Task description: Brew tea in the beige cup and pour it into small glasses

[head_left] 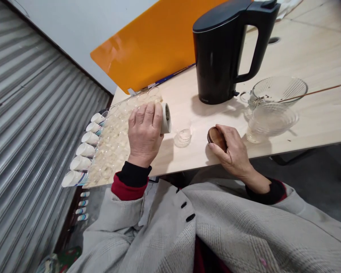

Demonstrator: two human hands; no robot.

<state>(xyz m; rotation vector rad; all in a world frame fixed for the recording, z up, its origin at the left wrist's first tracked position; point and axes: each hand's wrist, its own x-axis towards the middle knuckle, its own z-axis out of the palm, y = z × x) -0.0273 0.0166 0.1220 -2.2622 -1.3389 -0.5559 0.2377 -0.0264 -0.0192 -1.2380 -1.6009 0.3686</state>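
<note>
My left hand (pixel 146 131) is wrapped round a pale canister (pixel 166 127), tipped on its side so its mouth faces right. Dark dried bits like tea leaves show inside that mouth. In my right hand (pixel 233 151), near the table's front edge, is a round brown wooden lid (pixel 216 138). A small clear glass cup (pixel 183 138) stands on the table between my hands, apart from both.
A black electric kettle (pixel 218 57) stands behind the cup. To the right are a ribbed glass cup (pixel 284 89) with dark bits and a thin stick (pixel 321 91), and a clear bowl (pixel 268 121). Many clear cups (pixel 110 146) crowd the left, beside white paper cups (pixel 85 149). An orange panel (pixel 156 41) rises behind.
</note>
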